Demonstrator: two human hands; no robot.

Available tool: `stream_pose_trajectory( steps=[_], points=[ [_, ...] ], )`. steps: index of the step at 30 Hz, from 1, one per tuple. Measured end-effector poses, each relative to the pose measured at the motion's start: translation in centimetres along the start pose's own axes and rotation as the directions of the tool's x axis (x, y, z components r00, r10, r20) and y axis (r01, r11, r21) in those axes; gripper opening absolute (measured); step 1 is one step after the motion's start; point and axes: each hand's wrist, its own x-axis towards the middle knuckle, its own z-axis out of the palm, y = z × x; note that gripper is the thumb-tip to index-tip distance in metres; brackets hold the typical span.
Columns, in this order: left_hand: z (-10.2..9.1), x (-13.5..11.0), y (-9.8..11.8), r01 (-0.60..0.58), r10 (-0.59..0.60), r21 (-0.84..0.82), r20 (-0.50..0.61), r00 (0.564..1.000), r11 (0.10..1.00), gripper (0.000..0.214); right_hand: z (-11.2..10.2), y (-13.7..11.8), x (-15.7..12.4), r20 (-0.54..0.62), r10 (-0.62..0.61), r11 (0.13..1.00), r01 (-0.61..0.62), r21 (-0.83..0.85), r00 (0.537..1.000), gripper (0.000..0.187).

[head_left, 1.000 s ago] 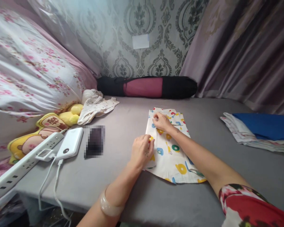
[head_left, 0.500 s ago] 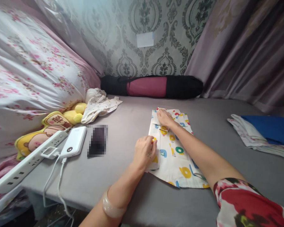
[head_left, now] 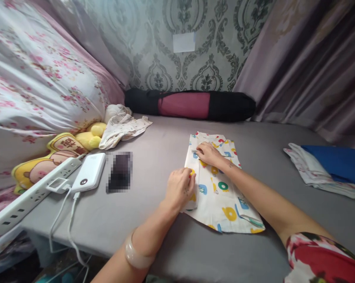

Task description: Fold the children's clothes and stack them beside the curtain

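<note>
A white garment (head_left: 221, 204) printed with yellow, blue, red and green figures lies partly folded on the grey bed sheet. Its left side is turned inward in a long strip, and its curved hem faces me. Along that strip my left hand (head_left: 180, 188) is closed, fingers curled on the cloth edge; the fingertips are partly hidden. Higher up, my right hand (head_left: 209, 154) has its fingers bent down and pinches the cloth near a folded flap. The right forearm crosses above the garment's right side.
On the left lie a white power bank (head_left: 89, 173), a power strip (head_left: 32, 196) with cables, a blurred dark rectangle (head_left: 120, 172), a yellow plush (head_left: 62, 153) and a crumpled cloth (head_left: 124, 127). A black-and-pink long bag (head_left: 183, 105) lies by the wall. Folded fabrics (head_left: 333, 161) lie right.
My right hand has moved down from the garment's top left corner toward the flap. My left hand stays at the left strip. The view has shifted slightly.
</note>
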Motion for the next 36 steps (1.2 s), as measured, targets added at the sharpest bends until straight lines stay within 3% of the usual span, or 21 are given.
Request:
stream_pose_trajectory(
  steps=[8, 13, 16, 21, 25, 30, 36],
  points=[
    [0.0, 0.0, -0.1, 0.014, -0.014, 0.016, 0.011, 1.0, 1.0, 0.02, -1.0, -0.6, -0.2, -0.035, 0.051, 0.999, -0.051, 0.011, 0.998, 0.028],
    [0.1, 0.0, -0.2, -0.03, 0.03, 0.013, 0.016, 0.999, 0.999, 0.018, -1.7, -1.6, 1.8, -0.081, 0.154, 0.988, -0.153, 0.023, 0.985, 0.047],
    [0.3, 0.0, -0.3, -0.033, 0.033, 0.013, 0.021, 0.999, 0.999, 0.017, -0.6, -1.8, 3.5, -0.032, 0.163, 0.986, -0.161, 0.05, 0.986, 0.048],
    [0.6, 0.0, -0.6, -0.04, 0.04, 0.018, 0.014, 0.999, 0.999, 0.015, 2.2, -1.8, 4.8, 0.127, 0.204, 0.975, -0.213, 0.06, 0.971, 0.067],
    [0.7, -0.1, -0.6, -0.058, 0.058, -0.002, 0.029, 0.998, 0.998, 0.014, 3.3, -1.9, 4.7, 0.138, 0.194, 0.98, -0.198, 0.012, 0.971, 0.068],
    [0.8, -0.2, -0.6, -0.157, 0.159, -0.08, 0.02, 0.987, 0.984, 0.013, 2.8, -1.9, 4.5, 0.144, 0.198, 0.979, -0.204, 0.03, 0.97, 0.066],
    [1.4, -0.4, -0.8, -0.216, 0.22, -0.053, 0.101, 0.97, 0.975, 0.033, 1.8, -2.6, 2.9, 0.123, 0.168, 0.981, -0.178, 0.074, 0.978, 0.063]
  ],
)
